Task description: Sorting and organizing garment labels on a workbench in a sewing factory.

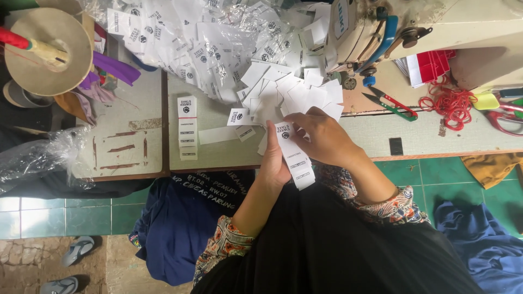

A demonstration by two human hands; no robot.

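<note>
Your left hand is curled narrowly around a long strip of white labels; the thumb presses on the strip's upper part and the fingers sit behind it, hidden. The strip hangs over the front edge of the counter, its lower end pointing toward your lap.

Your right hand is bent over the same strip from the right. Its fingers are drawn close together and rest on the strip's upper end, near the left thumb. How tightly these fingers pinch cannot be determined, as their tips are hidden.

Just beyond both hands, a loose heap of cut labels lies on the counter, touching the base of the sewing machine. A second, straight strip of labels lies flat on the counter, well to the left of your hands. A clear plastic bag of labels lies farther back.

To the right of the machine, thread snips with red and green handles lie on the counter, with a cluster of red rubber bands just beside them.
</note>
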